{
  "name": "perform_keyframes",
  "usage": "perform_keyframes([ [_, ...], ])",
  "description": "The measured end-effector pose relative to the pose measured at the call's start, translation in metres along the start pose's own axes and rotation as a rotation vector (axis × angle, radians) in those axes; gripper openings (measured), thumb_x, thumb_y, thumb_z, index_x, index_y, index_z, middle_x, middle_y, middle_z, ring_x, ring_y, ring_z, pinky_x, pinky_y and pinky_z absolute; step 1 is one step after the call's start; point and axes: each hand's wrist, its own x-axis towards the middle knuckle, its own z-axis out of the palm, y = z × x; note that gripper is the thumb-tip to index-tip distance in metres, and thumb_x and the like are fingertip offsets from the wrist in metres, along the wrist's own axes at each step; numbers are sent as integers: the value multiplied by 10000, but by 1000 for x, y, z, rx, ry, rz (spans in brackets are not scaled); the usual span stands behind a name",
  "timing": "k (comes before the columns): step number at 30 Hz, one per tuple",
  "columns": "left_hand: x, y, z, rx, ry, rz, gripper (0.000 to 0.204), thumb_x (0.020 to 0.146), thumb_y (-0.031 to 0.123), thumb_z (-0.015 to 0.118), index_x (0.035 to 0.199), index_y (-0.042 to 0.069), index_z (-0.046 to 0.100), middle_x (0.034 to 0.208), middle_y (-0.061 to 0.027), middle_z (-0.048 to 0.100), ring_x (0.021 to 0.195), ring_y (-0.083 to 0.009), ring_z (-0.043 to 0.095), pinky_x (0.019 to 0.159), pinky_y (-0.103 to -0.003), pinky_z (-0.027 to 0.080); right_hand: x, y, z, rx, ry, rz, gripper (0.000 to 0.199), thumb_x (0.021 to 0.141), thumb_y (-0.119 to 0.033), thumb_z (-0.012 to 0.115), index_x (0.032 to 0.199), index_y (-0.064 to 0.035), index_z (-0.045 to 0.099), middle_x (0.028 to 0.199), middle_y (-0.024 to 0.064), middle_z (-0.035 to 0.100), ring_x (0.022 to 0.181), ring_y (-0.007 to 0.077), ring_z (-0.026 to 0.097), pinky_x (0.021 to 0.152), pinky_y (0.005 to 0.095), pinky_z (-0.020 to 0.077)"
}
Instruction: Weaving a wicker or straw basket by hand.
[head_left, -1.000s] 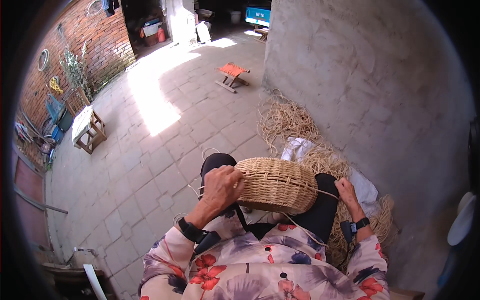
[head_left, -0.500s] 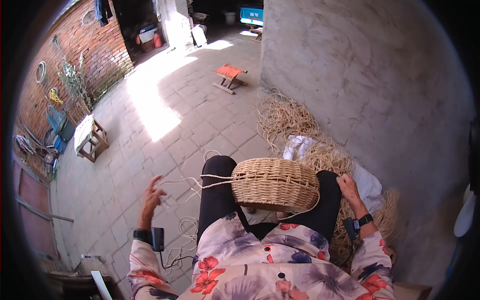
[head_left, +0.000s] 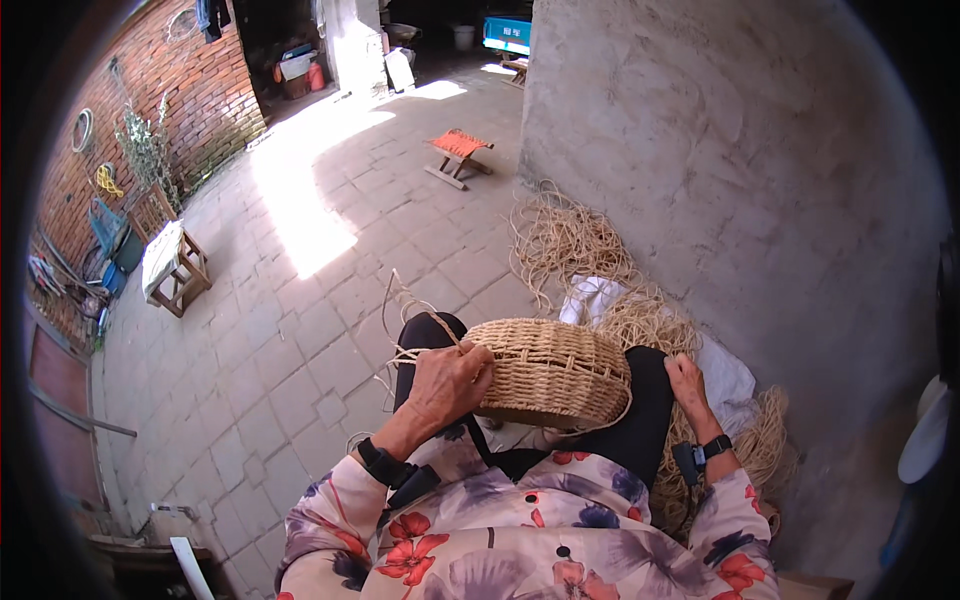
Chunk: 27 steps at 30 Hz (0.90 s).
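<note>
Left hand [head_left: 443, 386] hides basket [head_left: 560, 368] (partly).

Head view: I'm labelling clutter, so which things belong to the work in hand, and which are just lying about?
In the work: woven basket; cord strand at the left hand; probably the matching cord heap.

Seemingly just lying about: orange-topped stool; cloth-covered chair; pale bucket.

Two hands [head_left: 446, 384], two dark wristbands [head_left: 379, 461], one woven basket [head_left: 550, 370], one orange-topped stool [head_left: 460, 143], one wooden chair [head_left: 190, 272]
</note>
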Motion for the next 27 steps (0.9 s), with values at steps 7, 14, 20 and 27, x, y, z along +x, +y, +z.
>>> perform_keyframes([
  [7,-89,-172,-86,363,191,-663,158,831,208,635,847,55,672,752,-142,680,711,-320,672,664,-435,515,-8,5,-7,19,35,-19,439,936,-358,585,772,9,409,676,106,386,677,164,405,623,384,386],
  [14,-273,-313,-163,409,637,-1195,329,825,272,650,1067,60,719,951,-136,728,849,-274,683,772,-402,531,-1,0,0,-83,-1,-14,314,919,-291,598,830,3,534,756,193,566,730,354,583,682,438,451],
  [20,-103,-144,-55,-312,183,-908,268,880,167,671,1107,32,717,920,-89,718,771,-149,638,690,-287,508,-34,-120,3,132,92,-393,82,835,-28,636,906,-24,596,801,115,617,740,252,651,665,343,519],
  [27,2,-7,-12,-296,-21,-300,241,843,139,686,1070,58,676,946,-119,667,737,-263,667,681,-363,531,-51,-173,24,70,39,-733,128,799,37,590,906,-30,608,860,127,580,802,313,617,697,389,510],
])
